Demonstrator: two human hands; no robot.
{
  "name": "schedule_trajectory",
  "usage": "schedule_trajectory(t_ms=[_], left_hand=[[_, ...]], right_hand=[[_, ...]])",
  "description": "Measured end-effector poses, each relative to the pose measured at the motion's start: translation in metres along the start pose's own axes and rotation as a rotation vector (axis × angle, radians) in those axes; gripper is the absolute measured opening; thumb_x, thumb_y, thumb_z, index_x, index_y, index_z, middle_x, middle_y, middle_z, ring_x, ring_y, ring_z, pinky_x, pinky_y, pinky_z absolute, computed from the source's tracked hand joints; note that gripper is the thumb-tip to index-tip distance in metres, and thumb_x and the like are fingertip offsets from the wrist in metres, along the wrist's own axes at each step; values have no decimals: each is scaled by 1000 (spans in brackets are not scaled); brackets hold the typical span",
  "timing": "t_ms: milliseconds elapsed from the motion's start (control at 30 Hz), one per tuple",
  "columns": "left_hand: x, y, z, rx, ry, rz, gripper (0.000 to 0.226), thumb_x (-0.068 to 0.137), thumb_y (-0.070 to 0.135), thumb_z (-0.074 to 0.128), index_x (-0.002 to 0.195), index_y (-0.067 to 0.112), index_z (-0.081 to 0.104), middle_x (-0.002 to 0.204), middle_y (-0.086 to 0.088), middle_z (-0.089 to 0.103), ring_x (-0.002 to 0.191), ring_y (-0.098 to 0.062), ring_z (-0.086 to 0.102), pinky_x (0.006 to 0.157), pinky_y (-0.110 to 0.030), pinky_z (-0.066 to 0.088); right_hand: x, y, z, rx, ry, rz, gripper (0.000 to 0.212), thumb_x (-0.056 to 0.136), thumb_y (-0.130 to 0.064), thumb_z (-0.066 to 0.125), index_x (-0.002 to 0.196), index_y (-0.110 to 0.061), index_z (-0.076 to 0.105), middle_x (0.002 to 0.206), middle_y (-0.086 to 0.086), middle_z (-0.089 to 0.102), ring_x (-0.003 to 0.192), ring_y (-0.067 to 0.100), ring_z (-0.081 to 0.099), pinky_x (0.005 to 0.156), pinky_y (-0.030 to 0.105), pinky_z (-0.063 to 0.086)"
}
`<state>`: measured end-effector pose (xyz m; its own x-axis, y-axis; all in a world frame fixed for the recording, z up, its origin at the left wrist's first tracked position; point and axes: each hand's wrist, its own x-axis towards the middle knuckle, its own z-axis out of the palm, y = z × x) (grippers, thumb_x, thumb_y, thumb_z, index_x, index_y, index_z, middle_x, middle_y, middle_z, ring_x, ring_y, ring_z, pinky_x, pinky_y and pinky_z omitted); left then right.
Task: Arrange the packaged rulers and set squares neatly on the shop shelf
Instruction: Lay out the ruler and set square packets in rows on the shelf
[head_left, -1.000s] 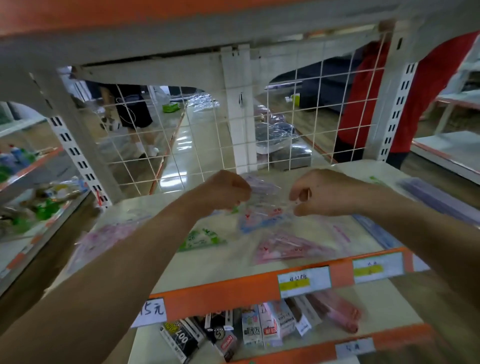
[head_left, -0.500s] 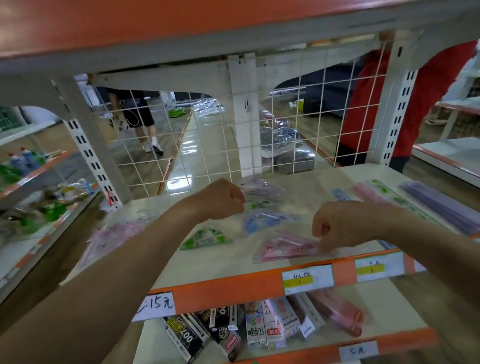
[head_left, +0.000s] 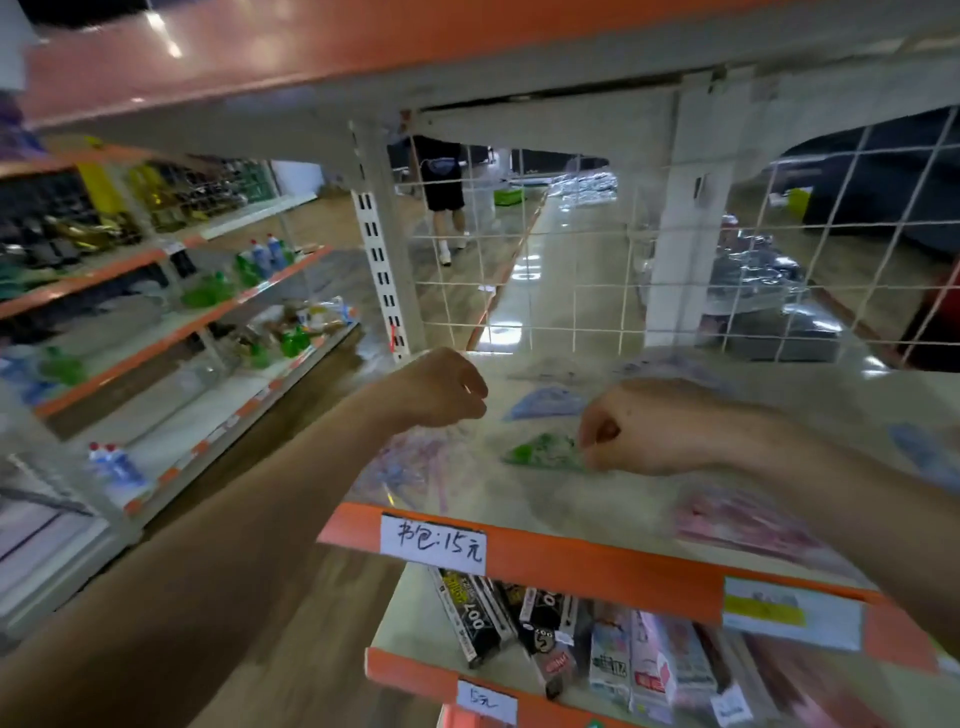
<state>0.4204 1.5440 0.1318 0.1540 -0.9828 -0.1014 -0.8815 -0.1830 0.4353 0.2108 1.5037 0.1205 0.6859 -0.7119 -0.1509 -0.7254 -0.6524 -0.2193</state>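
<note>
Your left hand (head_left: 441, 387) hung over the left end of the shelf (head_left: 597, 499), fingers curled into a loose fist, knuckles up. Directly at its six o'clock lay a clear striped packet (head_left: 410, 462) with pink and blue lines inside, its top edge reaching right up under your fingers. The blur hid whether you gripped it or only hovered at it, so I cannot tell.

Your right hand (head_left: 639, 426) sat at three o'clock of the left, apart from it, also curled tight with the thumb tucked against the forefinger. Its fingertips (head_left: 589, 457) met the right corner of the green packet (head_left: 545, 452), which lay flat on the shelf at the hand's nine o'clock. I cannot tell whether you pinched that corner or merely touched it.

A blue packet (head_left: 545, 402) lay at twelve o'clock of the green one, between your two hands. A pink packet (head_left: 743, 525) lay near the front edge at four o'clock of your right hand, partly under your forearm.

Along the orange lip (head_left: 597, 566) sat a handwritten tag (head_left: 434, 543) at your six o'clock and a yellow-marked tag (head_left: 789, 613) at four. Boxed goods (head_left: 519, 618) filled the tier below. Behind the shelf stood a wire grid (head_left: 571, 260), a person (head_left: 444, 192) in dark shorts beyond it at twelve. Bottles (head_left: 265, 257) lined the racks at nine.
</note>
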Motion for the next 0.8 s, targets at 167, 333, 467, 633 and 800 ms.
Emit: schedule_trajectory(t_ms=[167,333,467,633,800], left_hand=[[-21,-55,-14,23,33,-182,27,85,16,65,111,12,68,109,-5,62,92,-19,60,73,-20,48],[-38,-91,-15,60,28,-283,32,84,15,66,116,11,65,108,-2,61,79,-13,56,71,-21,45],[-43,-105,-13,138,-36,-318,45,82,21,68,125,15,58,122,-4,60,90,-15,55,77,-23,42],[-44,-108,-6,129,-65,-332,50,82,26,69,129,17,55,115,-2,63,94,-17,63,68,-22,48],[-36,-107,2,91,3,-345,50,82,45,66,119,11,61,102,-4,69,79,-14,62,68,-25,47]], right_hand=[[39,-35,19,45,-19,-140,18,85,-30,59,92,-18,70,91,-1,67,84,18,61,76,33,49],[64,-65,31,75,-7,-218,35,89,-33,57,123,-24,59,127,-2,55,114,16,53,89,27,42],[86,-81,39,90,36,-246,46,89,-36,57,133,-24,51,143,2,43,128,21,43,101,35,39],[97,-100,48,111,38,-311,54,83,-42,61,133,-24,51,144,1,44,129,20,42,103,37,40],[103,-109,55,76,-14,-310,43,81,-34,62,122,-22,56,122,2,57,110,24,52,82,33,45]])
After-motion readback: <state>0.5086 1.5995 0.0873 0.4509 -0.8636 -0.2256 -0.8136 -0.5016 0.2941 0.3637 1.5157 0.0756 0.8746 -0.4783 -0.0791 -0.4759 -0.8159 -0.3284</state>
